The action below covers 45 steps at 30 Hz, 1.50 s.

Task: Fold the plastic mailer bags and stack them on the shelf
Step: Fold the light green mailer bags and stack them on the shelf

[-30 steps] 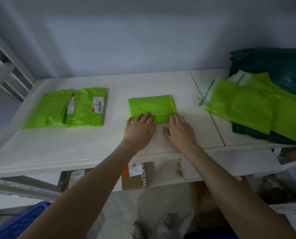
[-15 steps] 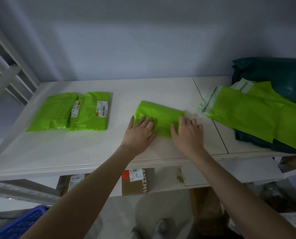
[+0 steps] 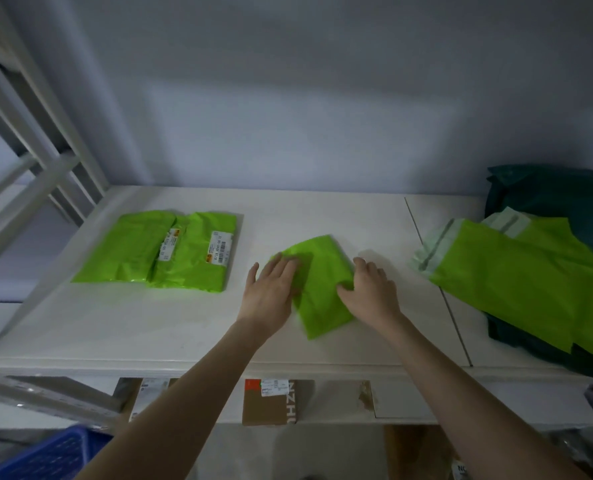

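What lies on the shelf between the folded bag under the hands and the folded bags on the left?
Nothing visible. Bare white shelf lies between the folded bag and the two folded bags to its left. The left hand rests on its left side, the right hand grips its right edge.

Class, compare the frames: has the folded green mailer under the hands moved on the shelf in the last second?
Yes. The folded green mailer has turned from square-on to slanted against the shelf's front edge, its near corner swinging toward it.
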Each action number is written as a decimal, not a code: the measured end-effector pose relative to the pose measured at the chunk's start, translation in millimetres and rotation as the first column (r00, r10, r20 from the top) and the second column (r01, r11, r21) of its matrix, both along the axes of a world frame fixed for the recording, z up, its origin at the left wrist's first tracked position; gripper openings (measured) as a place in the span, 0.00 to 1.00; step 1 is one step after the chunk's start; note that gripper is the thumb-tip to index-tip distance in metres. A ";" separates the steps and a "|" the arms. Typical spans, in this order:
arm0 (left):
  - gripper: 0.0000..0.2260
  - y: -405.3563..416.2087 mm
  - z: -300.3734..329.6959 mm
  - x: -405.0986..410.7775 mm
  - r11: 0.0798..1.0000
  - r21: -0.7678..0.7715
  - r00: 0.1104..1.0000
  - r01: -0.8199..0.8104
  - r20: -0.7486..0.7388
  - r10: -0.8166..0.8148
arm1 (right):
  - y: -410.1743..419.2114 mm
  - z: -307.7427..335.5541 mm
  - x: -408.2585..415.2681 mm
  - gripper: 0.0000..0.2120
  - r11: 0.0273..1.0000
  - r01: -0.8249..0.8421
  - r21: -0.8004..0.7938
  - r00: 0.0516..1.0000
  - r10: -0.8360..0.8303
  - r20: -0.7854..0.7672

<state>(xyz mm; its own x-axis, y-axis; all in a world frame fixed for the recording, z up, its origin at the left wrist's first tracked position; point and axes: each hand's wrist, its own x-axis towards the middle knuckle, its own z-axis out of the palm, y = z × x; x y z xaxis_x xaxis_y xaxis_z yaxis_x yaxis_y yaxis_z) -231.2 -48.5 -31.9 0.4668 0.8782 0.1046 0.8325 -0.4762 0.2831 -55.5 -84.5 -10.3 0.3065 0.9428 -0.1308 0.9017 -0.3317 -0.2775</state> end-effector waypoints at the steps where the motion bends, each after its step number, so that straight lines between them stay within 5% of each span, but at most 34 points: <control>1: 0.24 1.1 1.3 -0.1 0.998 0.005 0.997 -0.070 0.024 0.070 | 4.6 -1.0 0.7 0.22 0.999 0.045 -0.019 0.995 -0.047 -0.093; 5: 0.28 7.3 4.0 -2.0 0.956 -0.081 0.957 -0.283 0.043 0.287 | 21.0 0.3 7.7 0.18 0.988 0.132 -0.075 0.898 -0.151 -0.414; 10: 0.26 13.2 5.6 -2.4 0.942 -0.171 0.942 -0.290 0.121 0.312 | 31.1 9.7 4.0 0.20 0.980 0.199 -0.025 0.719 -0.163 -0.675; 14: 0.17 20.2 27.9 3.8 0.867 -0.415 0.763 -0.275 0.455 0.459 | 40.1 26.2 -4.4 0.19 0.967 0.250 0.053 0.583 -0.106 -0.806; 20: 0.15 34.2 57.1 -9.8 0.884 -0.341 0.655 -0.318 0.595 0.465 | 57.7 45.1 -25.5 0.19 0.962 0.244 0.125 0.530 -0.024 -0.848; 24: 0.12 47.8 62.7 -31.3 0.874 -0.299 0.628 -0.382 0.610 0.483 | 64.5 46.5 -45.5 0.17 0.964 0.219 0.149 0.562 0.000 -0.827; 30: 0.12 60.9 71.7 -82.7 0.869 -0.229 0.637 -0.438 0.603 0.480 | 74.2 58.2 -94.6 0.28 0.955 0.210 0.210 0.649 0.024 -0.760; 35: 0.15 76.1 69.7 -139.6 0.876 -0.197 0.635 -0.440 0.622 0.458 | 84.1 65.0 -156.3 0.21 0.942 0.096 0.320 0.767 0.135 -0.627; 40: 0.14 92.2 61.2 -201.7 0.898 -0.121 0.722 -0.424 0.553 0.415 | 104.3 48.8 -215.6 0.18 0.951 -0.003 0.310 0.828 0.177 -0.532; 45: 0.17 99.8 47.3 -248.9 0.903 -0.227 0.767 -0.365 0.477 0.430 | 118.1 32.2 -264.2 0.24 0.973 -0.068 0.222 0.868 0.167 -0.468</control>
